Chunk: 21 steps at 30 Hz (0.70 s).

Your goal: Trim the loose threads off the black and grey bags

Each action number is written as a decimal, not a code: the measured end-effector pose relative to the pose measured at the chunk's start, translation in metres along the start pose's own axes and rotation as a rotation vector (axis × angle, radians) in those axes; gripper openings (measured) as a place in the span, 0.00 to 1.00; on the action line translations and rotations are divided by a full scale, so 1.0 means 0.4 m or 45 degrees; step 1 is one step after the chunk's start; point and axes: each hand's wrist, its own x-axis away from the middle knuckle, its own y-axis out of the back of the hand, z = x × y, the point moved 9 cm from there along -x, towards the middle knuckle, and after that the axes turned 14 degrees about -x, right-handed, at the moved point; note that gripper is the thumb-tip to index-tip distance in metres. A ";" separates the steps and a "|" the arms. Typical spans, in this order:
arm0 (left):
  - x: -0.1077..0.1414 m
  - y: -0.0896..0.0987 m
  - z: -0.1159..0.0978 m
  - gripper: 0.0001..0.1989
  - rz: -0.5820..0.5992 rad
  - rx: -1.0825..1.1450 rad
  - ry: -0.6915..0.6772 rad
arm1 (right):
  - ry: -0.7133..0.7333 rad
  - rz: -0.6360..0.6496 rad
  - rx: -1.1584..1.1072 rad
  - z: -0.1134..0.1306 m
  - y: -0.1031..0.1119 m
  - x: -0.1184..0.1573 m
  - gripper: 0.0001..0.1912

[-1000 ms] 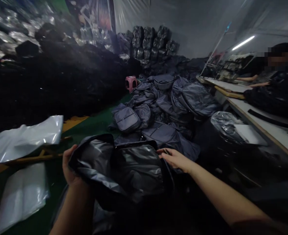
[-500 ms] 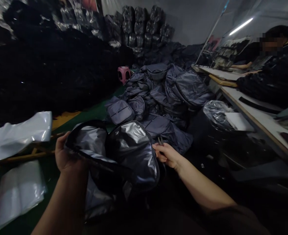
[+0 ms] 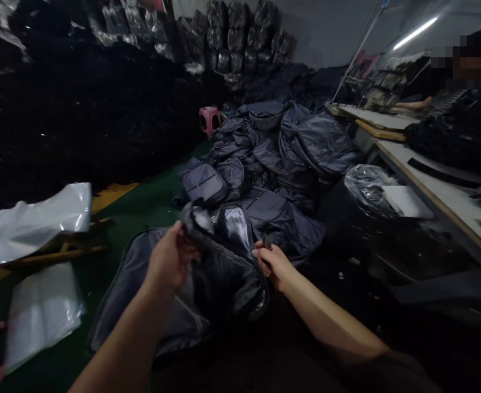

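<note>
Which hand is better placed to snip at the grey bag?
Probably the right hand: it holds the small thread snips right at the grey bag, while the left hand is occupied gripping a bunched fold of it.

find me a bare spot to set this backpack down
Green floor shows between the white plastic bags and the grey backpack pile. White tabletop shows below the black strap. The pile is crowded, and the open backpack fills the space in front of you.

Bag [image 3: 227,289] before backpack heap [image 3: 273,158] (table [image 3: 437,188] right)
</note>
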 end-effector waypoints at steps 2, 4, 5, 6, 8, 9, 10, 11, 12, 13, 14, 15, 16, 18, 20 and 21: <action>0.029 -0.055 0.070 0.17 0.182 -0.221 0.145 | 0.058 -0.004 -0.005 -0.004 -0.040 0.020 0.09; 0.064 -0.095 0.112 0.23 0.362 -0.413 0.199 | 0.073 0.004 -0.013 -0.014 -0.076 0.033 0.09; 0.078 -0.106 0.121 0.25 0.420 -0.481 0.200 | 0.065 0.007 -0.019 -0.021 -0.089 0.036 0.10; 0.088 -0.111 0.122 0.26 0.449 -0.522 0.186 | 0.052 0.008 -0.025 -0.027 -0.099 0.037 0.10; 0.100 -0.117 0.114 0.28 0.495 -0.574 0.157 | 0.020 0.014 -0.035 -0.040 -0.110 0.033 0.11; 0.103 -0.119 0.109 0.28 0.513 -0.594 0.150 | 0.006 0.017 -0.044 -0.045 -0.112 0.031 0.12; 0.105 -0.121 0.101 0.28 0.522 -0.616 0.140 | -0.003 0.020 -0.055 -0.049 -0.113 0.029 0.13; 0.106 -0.124 0.093 0.28 0.529 -0.642 0.126 | -0.002 0.024 -0.063 -0.051 -0.114 0.027 0.14; 0.108 -0.128 0.085 0.29 0.530 -0.677 0.112 | 0.005 0.032 -0.067 -0.051 -0.115 0.026 0.14; 0.111 -0.133 0.078 0.29 0.528 -0.720 0.101 | 0.015 0.042 -0.068 -0.051 -0.117 0.026 0.15; 0.113 -0.138 0.071 0.29 0.524 -0.764 0.092 | 0.024 0.044 -0.072 -0.051 -0.117 0.026 0.15; 0.117 -0.144 0.066 0.29 0.524 -0.799 0.086 | 0.028 0.037 -0.078 -0.051 -0.116 0.026 0.15; 0.120 -0.150 0.063 0.29 0.531 -0.821 0.082 | 0.028 0.022 -0.089 -0.053 -0.112 0.025 0.16; 0.125 -0.160 0.065 0.29 0.562 -0.823 0.077 | 0.023 -0.037 -0.119 -0.056 -0.096 0.021 0.16; 0.126 -0.165 0.077 0.29 0.599 -0.778 0.064 | 0.033 -0.107 -0.144 -0.055 -0.070 0.012 0.16; 0.126 -0.163 0.086 0.30 0.607 -0.759 0.041 | 0.041 -0.142 -0.153 -0.055 -0.053 0.007 0.16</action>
